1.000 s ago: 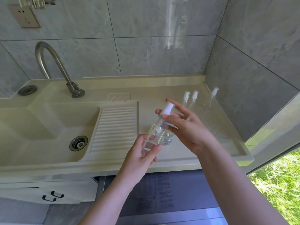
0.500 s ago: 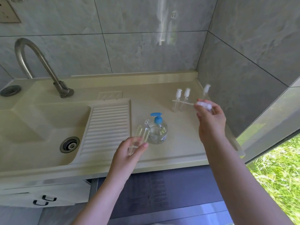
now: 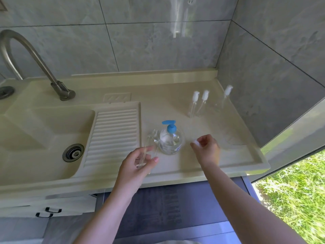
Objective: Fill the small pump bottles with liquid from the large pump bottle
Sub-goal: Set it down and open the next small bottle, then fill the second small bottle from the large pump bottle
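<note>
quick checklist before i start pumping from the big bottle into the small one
1. Small clear bottle gripped by left hand: ok.
2. Its cap off, neck open: ok.
3. White pump cap put down so right hand is free: not ok, fingers hold it.
4. Large pump bottle upright on counter: ok.
5. Blue nozzle over the open neck: not ok, neck sits beside the bottle.
6. Liquid in the large bottle: ok.

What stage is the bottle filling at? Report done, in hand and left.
Done: one small bottle is uncapped, and no liquid shows in it.

In hand: the left hand holds that bottle beside the large pump bottle; the right hand pinches its white pump cap.

Left: three capped small bottles stand at the back of the counter, and they look empty.
</note>
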Tool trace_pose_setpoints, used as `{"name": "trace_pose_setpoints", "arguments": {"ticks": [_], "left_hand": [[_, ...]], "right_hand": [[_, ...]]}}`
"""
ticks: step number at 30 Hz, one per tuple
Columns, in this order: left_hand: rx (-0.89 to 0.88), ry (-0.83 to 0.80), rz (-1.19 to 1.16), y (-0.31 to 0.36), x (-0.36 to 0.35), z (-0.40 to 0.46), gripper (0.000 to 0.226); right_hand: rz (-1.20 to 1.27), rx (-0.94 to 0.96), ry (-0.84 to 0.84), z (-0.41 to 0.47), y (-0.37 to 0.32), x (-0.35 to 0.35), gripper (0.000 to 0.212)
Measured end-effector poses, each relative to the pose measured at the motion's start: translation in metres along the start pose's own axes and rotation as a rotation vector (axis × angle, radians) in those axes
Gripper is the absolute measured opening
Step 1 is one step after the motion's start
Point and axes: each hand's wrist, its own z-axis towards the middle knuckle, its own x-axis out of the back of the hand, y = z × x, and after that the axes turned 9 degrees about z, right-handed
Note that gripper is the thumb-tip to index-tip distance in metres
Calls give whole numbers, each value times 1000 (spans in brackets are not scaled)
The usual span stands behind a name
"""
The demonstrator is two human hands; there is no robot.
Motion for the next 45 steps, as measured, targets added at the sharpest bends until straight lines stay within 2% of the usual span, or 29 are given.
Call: {"name": "trace_pose_setpoints", "arguments": {"ticks": [4,9,15,18,20,25,28,31,38,45], "left_hand": [[5,28,1,5,-2,6,28],[-35,64,-20,12,-4,11,29],[-60,84,-80,6,-5,12,34],[-79,74,-23,-6,-4,19,33],[-98,74,61,-14,-5,28,34],[-214,129,295,-17,-10,56,39],[-225,138,364,-16,-16,73,40],[-202,164,374,-17,-23,84,40],[-170,162,392,-23,-27,94,44],[-184,177,348,-22,-25,100,52]], "right_hand": [[-134,80,-69,7,9,-3,21],[-172,84,-108,14,14,-4,20],[-186,115,-47,7,13,-5,21],[-54,199,1,6,-16,-4,7],[65,204,-32,5,-49,-3,2],[292,50,-307,13,-116,-16,6],[207,-55,-451,25,-136,-31,16],[117,-128,-517,34,-143,-45,20],[-50,-111,-550,44,-139,-66,22],[-81,-85,-543,51,-134,-74,28]]}}
